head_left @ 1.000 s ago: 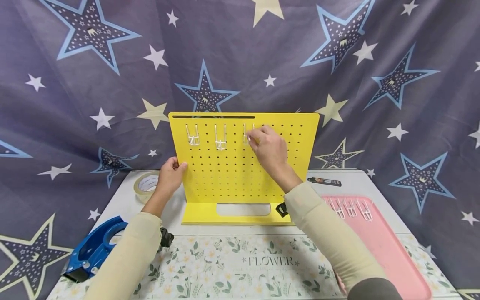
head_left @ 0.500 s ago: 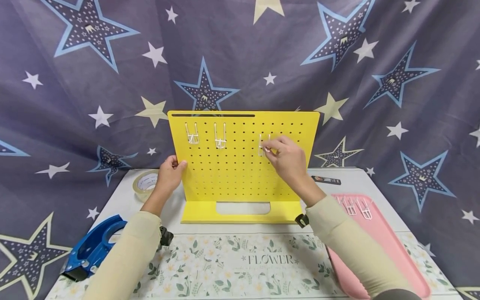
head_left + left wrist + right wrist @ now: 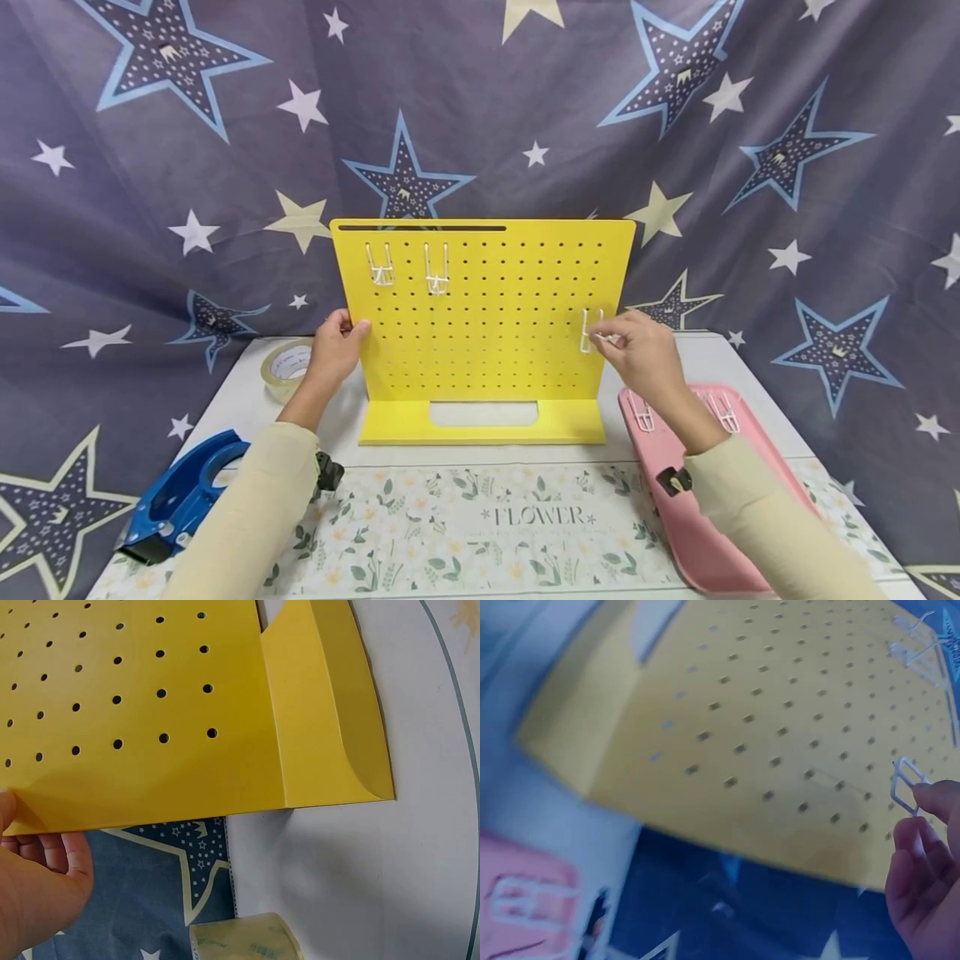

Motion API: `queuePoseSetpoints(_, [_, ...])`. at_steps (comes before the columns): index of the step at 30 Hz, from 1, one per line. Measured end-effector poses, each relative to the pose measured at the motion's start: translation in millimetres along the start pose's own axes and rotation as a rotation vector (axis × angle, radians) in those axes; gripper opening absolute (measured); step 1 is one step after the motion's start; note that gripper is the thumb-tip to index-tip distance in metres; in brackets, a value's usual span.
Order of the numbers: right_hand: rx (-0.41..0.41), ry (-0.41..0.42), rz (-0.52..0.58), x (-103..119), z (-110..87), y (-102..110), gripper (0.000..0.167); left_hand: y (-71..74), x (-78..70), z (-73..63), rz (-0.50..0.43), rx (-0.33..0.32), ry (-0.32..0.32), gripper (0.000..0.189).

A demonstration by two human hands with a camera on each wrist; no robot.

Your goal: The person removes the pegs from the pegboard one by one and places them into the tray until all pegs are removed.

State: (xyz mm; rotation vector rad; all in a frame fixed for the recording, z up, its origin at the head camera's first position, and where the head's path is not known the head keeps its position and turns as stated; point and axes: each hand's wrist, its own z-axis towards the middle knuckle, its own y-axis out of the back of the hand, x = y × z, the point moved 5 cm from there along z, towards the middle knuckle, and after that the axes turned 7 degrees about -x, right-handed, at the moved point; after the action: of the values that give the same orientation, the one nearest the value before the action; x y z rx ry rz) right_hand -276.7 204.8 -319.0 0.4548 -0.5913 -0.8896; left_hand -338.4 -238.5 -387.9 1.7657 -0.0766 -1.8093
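A yellow pegboard (image 3: 480, 350) stands upright on its base, and two white wire hooks hang in its top left holes, one hook (image 3: 381, 265) left of the other hook (image 3: 437, 271). My left hand (image 3: 339, 346) grips the board's left edge, thumb on the front and fingers behind, as the left wrist view also shows. Between thumb and fingers, my right hand (image 3: 643, 354) pinches another white wire hook (image 3: 906, 784) in front of the board's right side. Whether that hook touches the board I cannot tell.
At right a pink tray (image 3: 712, 533) holds several white wire hooks (image 3: 723, 410). A tape roll (image 3: 287, 367) sits behind my left forearm, with a blue tape dispenser (image 3: 180, 500) at front left. A starry curtain (image 3: 480, 108) hangs behind.
My right hand has moved right and down across the board from the top middle, carrying the pinched hook along. My left hand keeps its grip on the left edge.
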Motion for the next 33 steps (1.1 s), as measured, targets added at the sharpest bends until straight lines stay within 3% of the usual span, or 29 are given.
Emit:
queuePoseSetpoints(7, [0.143, -0.036, -0.033, -33.2, -37.0, 7.2, 0.008, -1.9, 3.9, -2.2, -0.014, 0.008, -0.020, 0.037])
queuePoseSetpoints(15, [0.368, -0.122, -0.033, -63.5, -70.4, 10.2, 0.011, 0.4, 5.4, -0.9, -0.007, 0.004, -0.018, 0.037])
queuePoseSetpoints(24, [0.566, -0.127, 0.005, -89.7, -106.0, 12.0, 0.007, -0.1, 1.2, 1.5, -0.001, 0.013, -0.001, 0.037])
queuePoseSetpoints(33, [0.673, -0.154, 0.010, -105.5, -130.8, 5.8, 0.012, -1.3, -0.3, 2.9, 0.005, 0.004, 0.009, 0.036])
